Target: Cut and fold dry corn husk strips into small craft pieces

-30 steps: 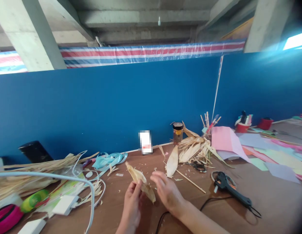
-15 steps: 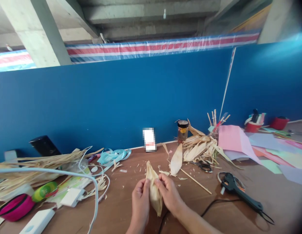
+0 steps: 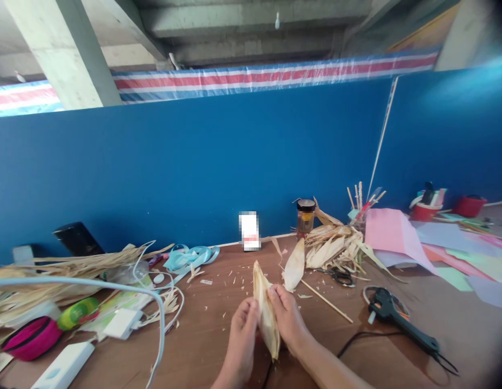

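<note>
A pale dried corn husk (image 3: 268,319) with a pointed tip stands nearly lengthwise between my hands, above the brown table. My left hand (image 3: 243,329) pinches its left edge with thumb and fingers. On the opposite edge, my right hand (image 3: 286,313) grips it a little higher up. Beyond my right hand lies another single husk (image 3: 294,266), flat on the table, beside a thin wooden stick (image 3: 327,301). Small husk scraps are scattered around there.
A glue gun (image 3: 400,319) with a black cord lies at right. Scissors (image 3: 340,276) rest by a husk pile (image 3: 336,246) and a jar (image 3: 305,219). Blue ribbon (image 3: 190,258), a white power strip (image 3: 65,367) and a looping cable (image 3: 160,324) occupy the left. Coloured paper (image 3: 397,237) sits far right.
The husk has shifted slightly to the right along with both hands. My right hand has moved up its edge, and the husk looks narrower and more turned.
</note>
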Motion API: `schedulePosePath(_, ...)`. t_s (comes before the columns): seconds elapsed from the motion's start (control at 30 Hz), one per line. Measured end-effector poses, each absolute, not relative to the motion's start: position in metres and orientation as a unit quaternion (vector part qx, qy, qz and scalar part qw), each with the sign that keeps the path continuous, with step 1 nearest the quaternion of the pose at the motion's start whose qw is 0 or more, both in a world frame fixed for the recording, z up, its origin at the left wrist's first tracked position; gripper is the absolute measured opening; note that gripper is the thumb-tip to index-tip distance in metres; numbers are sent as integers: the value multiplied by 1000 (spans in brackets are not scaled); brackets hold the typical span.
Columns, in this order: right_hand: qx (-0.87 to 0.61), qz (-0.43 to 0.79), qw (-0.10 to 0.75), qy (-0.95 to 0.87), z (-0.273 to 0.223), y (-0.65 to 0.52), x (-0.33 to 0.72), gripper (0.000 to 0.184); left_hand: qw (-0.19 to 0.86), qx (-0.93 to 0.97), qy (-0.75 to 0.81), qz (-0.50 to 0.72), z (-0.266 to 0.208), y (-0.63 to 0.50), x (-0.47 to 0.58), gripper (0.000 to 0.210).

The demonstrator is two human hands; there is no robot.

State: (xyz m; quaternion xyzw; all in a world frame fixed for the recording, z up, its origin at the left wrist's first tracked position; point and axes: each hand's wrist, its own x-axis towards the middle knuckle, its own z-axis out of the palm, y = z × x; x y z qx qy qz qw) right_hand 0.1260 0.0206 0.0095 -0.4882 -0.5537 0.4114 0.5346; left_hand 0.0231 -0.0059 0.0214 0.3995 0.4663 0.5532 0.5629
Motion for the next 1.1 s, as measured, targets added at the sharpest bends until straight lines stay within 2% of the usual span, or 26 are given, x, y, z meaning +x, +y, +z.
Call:
schedulePosePath(0.1,-502,382,538,-559,12,23,130,27,599,447,418,517,20,-7,28,30)
schedulePosePath(0.2,-512,335,545,-573,17,24,135,27,571,448,437,531,15,-4,29,27)
schedulePosePath(0.37,-575,231,548,-562,25,38,156,29,523,447,496,530,9,-1,25,32)
schedulePosePath(0.5,-707,105,445,-539,29,62,196,35,497,464,511,526,7,-2,24,34)
schedulePosePath(0.9,-780,-6,197,-595,38,92,261,26,430,547,509,507,10,-7,28,32)
schedulePosePath(1.1,-763,-12,120,-635,38,107,254,27,405,558,503,521,9,-8,28,30)
